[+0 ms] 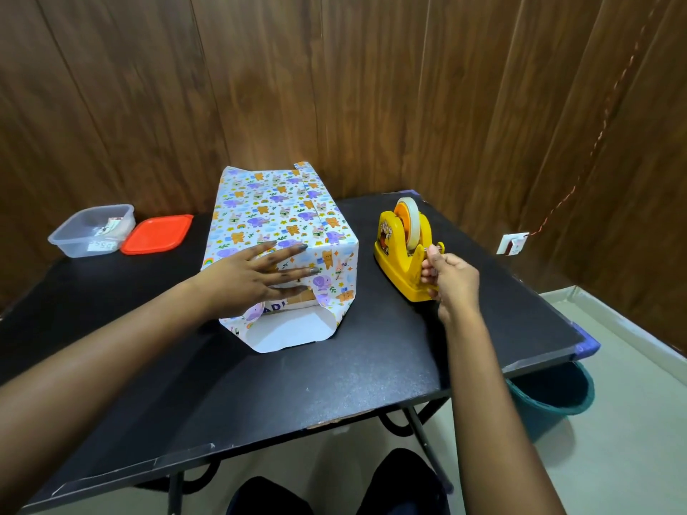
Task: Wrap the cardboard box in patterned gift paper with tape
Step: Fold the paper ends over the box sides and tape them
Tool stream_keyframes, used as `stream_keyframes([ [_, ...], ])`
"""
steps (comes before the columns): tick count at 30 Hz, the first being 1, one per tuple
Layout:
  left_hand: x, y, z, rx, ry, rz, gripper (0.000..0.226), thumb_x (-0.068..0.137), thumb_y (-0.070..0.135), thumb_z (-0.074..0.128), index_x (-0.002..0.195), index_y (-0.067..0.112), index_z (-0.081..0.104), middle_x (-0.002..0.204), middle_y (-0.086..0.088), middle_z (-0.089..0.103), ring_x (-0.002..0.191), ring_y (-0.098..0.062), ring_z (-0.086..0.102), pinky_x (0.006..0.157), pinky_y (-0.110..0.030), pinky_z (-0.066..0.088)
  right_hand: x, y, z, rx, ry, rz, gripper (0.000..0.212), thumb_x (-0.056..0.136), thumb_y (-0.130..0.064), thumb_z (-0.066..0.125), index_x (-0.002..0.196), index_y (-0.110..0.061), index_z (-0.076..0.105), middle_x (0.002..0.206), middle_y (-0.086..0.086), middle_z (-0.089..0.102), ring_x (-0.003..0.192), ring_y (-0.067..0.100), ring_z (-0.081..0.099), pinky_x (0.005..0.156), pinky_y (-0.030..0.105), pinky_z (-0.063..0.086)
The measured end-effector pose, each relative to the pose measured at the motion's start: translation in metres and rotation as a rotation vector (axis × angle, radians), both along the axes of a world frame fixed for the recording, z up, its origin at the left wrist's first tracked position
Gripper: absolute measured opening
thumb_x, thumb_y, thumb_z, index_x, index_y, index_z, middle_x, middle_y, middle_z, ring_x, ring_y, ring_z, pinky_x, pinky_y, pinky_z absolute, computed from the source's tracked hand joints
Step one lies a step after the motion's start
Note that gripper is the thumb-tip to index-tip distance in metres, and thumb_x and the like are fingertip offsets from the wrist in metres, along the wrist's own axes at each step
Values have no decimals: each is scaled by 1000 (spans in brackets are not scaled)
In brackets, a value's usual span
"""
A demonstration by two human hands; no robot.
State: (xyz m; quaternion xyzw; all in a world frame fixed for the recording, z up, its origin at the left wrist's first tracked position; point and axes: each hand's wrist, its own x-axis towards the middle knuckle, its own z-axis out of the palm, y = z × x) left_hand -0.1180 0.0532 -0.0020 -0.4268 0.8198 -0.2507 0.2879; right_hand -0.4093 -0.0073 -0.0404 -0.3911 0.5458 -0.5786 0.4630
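On the black table [297, 384] the left hand [256, 275] lies flat, fingers spread wide, pressing the paper-wrapped box [282, 217]; under its fingertips the near end is unfolded, cardboard showing; to its right, the right hand [450, 280] pinches tape [412, 223] at the yellow dispenser [399, 254]; farther left, a clear container [93, 228] and red lid [158, 234].

Bare table [371, 366] between box [282, 232], dispenser [403, 250]

Nearly all the cardboard box [294, 300] hidden under gift paper [267, 210], bin [552, 399] half behind table [334, 384], labels in container [80, 244] unreadable.
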Motion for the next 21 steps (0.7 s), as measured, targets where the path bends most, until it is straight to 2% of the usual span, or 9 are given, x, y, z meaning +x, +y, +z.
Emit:
stream_keyframes([
  [7, 6, -4, -5, -14, 1, -36, 86, 87, -4, 31, 144, 39, -18, 145, 13, -38, 126, -22, -47, 111, -43, -20, 17, -4, -18, -109, -75, -159, 33, 96, -28, 53, 66, -14, 56, 61, 2, 51, 54, 10, 49, 47, 22, 48],
  [9, 15, -8, -11, -113, 72, -180, 91, 81, -6, 39, 147, 38, -8, 151, 9, -30, 135, -23, -35, 114, -46, -8, 18, -3, -20, -118, -112, -160, 32, 96, -28, 53, 67, -13, 56, 61, 1, 51, 52, 10, 49, 47, 22, 50],
  [11, 22, -10, -16, -253, 120, -313, 95, 71, -6, 46, 148, 34, 7, 157, 2, -11, 144, -28, -11, 114, -50, 11, 18, -4, -19, -128, -144, -149, 32, 96, -28, 53, 68, -12, 56, 60, 1, 50, 50, 9, 48, 47, 23, 50],
  [13, 26, -10, -18, -317, 175, -340, 97, 65, -5, 57, 146, 33, 19, 157, -2, 5, 144, -31, 5, 110, -51, 22, 19, -5, -22, -147, -101, -160, 33, 97, -27, 51, 68, -12, 55, 58, 1, 48, 46, 9, 46, 46, 24, 48],
  [16, 27, -9, -21, -344, 210, -331, 100, 64, -5, 67, 145, 34, 24, 157, 0, 5, 143, -32, 7, 108, -50, 26, 18, -3, -36, -135, 10, -212, 35, 98, -24, 49, 65, -13, 51, 57, 2, 46, 41, 9, 44, 43, 25, 45],
  [19, 27, -7, -20, -355, 238, -319, 96, 64, -7, 68, 143, 33, 30, 157, -2, 9, 143, -33, 10, 108, -49, 29, 14, 6, -36, -140, -92, -98, 34, 98, -21, 49, 66, -10, 51, 57, 3, 43, 38, 6, 42, 41, 21, 46],
  [21, 29, -4, -19, -354, 267, -299, 94, 64, -8, 68, 141, 34, 36, 157, -5, 14, 142, -35, 15, 107, -49, 32, 24, 16, -23, -173, -68, 120, 31, 97, -16, 50, 68, -8, 54, 56, 3, 44, 39, 8, 43, 42, 22, 46],
])
